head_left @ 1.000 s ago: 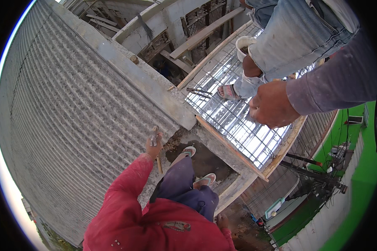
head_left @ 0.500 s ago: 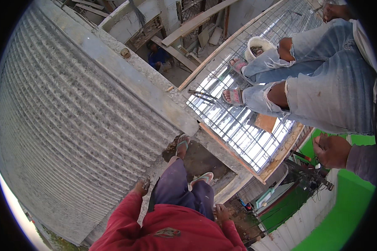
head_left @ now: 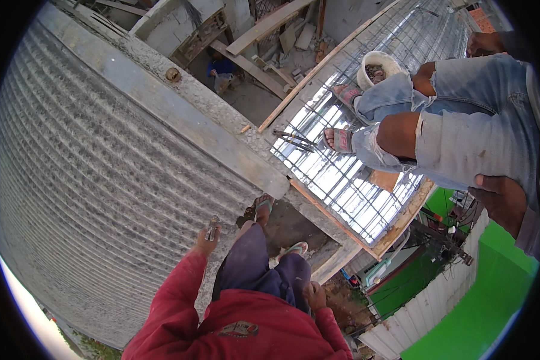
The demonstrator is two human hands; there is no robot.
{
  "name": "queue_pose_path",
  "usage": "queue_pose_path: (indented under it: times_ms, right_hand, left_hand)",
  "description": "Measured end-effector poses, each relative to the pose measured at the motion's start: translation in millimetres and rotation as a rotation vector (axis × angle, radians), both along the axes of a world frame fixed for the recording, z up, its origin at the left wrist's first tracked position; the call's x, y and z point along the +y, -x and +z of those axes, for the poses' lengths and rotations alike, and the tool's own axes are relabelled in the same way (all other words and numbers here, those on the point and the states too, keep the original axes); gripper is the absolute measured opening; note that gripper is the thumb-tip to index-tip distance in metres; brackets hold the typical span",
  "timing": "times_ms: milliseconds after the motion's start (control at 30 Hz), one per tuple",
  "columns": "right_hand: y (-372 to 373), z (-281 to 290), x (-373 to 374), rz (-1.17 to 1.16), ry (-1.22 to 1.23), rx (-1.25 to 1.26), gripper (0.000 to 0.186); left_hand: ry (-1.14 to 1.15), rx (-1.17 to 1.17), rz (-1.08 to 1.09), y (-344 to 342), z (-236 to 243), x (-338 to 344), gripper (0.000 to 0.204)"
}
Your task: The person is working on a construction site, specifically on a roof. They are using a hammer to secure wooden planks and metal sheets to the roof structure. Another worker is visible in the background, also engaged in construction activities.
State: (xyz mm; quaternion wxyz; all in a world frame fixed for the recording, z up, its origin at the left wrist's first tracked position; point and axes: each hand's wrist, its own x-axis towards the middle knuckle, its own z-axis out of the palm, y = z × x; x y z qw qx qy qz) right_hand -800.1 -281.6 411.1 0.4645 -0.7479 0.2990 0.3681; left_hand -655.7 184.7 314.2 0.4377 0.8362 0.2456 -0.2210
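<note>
My left hand (head_left: pixel 206 241) is closed round a small grey metal hand tool (head_left: pixel 212 228), its upper part showing above the fingers; its exact kind is unclear. It is held out over the edge of a corrugated grey roof (head_left: pixel 120 198). Beside my dark trousers, my right hand (head_left: pixel 315 295) hangs with curled fingers. Whether anything is inside them is hidden. My sandalled feet stand at a concrete ledge and a dark recessed patch (head_left: pixel 291 228).
Right of my feet, steel mesh (head_left: pixel 342 186) lies over shiny sheeting within a wooden edge. A person in torn jeans (head_left: pixel 474 138) sits there beside a white bucket (head_left: pixel 379 69). Another person (head_left: pixel 222 69) is below, among planks. Cables and a drop lie at lower right.
My left hand has risen and moved outward over the roof, bringing the metal tool into clearer view. The seated person's nearer hand has moved up toward their leg.
</note>
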Motion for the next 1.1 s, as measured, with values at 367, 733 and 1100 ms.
queue_pose_path:
  times_ms: [367,733,1100]
  right_hand:
    - [-130,17,72,0.0,-0.017,-0.117,0.034]
    - [-260,20,172,0.266,-0.133,-0.076,0.037]
    - [-318,-13,143,0.322,0.237,-0.181,0.033]
  left_hand:
    - [0.141,-0.069,-0.048,-97,25,-66,0.022]
    - [0.951,0.159,0.507,-207,84,-168,0.034]
    - [-0.18,-0.304,-0.546,-267,24,-11,0.033]
